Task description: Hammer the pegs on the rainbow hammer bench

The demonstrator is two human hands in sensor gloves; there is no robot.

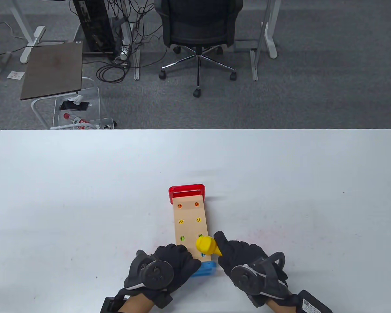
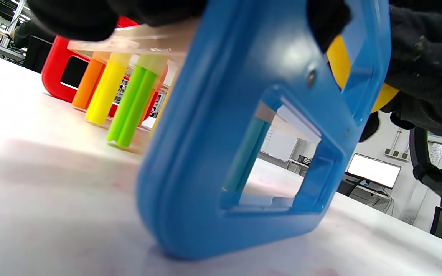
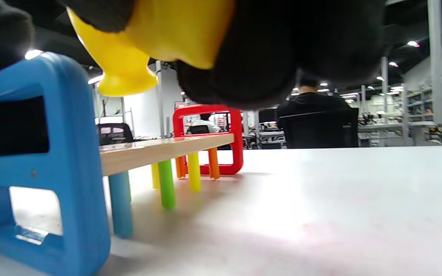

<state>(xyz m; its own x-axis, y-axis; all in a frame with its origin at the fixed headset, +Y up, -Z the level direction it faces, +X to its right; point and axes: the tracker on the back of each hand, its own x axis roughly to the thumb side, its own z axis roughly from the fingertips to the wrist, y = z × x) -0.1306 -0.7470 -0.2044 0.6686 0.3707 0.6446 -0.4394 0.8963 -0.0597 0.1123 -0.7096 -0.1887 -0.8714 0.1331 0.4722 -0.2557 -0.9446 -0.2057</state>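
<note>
While gripped by right hand [image 1: 244,257], yellow hammer [image 1: 206,245] over bench [image 1: 190,221], left hand [image 1: 164,267] pressing its blue end

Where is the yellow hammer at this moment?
In the table view the yellow hammer is held by the right hand, its head over the near right part of the wooden bench, close to the blue end piece.
</note>
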